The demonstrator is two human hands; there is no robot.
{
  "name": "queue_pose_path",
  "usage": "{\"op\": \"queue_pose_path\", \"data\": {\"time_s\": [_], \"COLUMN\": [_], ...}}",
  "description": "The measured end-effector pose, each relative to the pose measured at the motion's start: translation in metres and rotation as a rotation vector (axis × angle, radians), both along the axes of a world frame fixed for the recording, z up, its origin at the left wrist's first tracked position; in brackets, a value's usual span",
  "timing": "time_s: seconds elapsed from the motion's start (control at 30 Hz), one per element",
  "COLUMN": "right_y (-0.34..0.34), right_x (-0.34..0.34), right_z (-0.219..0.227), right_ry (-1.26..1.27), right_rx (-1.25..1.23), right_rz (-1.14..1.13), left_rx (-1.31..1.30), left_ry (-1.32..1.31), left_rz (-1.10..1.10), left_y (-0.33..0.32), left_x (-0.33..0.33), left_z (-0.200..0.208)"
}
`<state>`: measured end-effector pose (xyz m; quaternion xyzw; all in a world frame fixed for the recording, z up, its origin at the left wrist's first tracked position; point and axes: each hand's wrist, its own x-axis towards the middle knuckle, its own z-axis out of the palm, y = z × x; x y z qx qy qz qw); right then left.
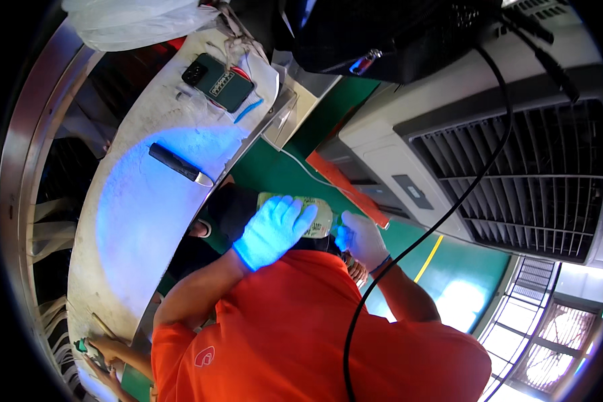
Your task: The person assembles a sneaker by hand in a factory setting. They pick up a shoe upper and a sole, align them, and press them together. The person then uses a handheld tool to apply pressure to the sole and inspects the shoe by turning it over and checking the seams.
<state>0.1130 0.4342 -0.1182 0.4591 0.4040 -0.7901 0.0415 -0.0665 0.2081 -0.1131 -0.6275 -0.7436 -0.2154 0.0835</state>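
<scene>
Right of the worktable [130, 224], the left gloved hand [275, 231] lies nearly straight-fingered over a pale green packet [321, 216], the right gloved hand [364, 241] half-curls, either's hold indeterminable, and slack support could let the packet fall.

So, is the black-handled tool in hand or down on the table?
Down: the black-handled tool lies on the table, apart from the gloved left hand and right hand.
</scene>
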Motion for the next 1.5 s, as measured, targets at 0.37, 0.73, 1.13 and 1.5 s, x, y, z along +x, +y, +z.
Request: {"op": "queue_pose_path", "data": {"time_s": [0.37,0.73,1.13,1.5], "right_y": [0.059,0.095,0.159,0.192], "right_x": [0.014,-0.047,-0.067,-0.043], "right_z": [-0.054,-0.198,-0.320,-0.361], "right_ry": [-0.173,-0.310,-0.882,-0.975], "right_rx": [0.563,1.303,1.158,0.841], "right_rz": [-0.296,0.260,0.307,0.037], "left_rx": [0.207,0.406,0.553,0.310], "left_ry": [-0.166,-0.465,-0.706,-0.411], "left_rz": [0.079,1.296,1.358,1.392], "left_y": [-0.033,-0.213,-0.204,-0.200], "left_x": [-0.027,-0.085,-0.080,-0.090], "left_z": [0.038,0.026,0.001,0.000]}}
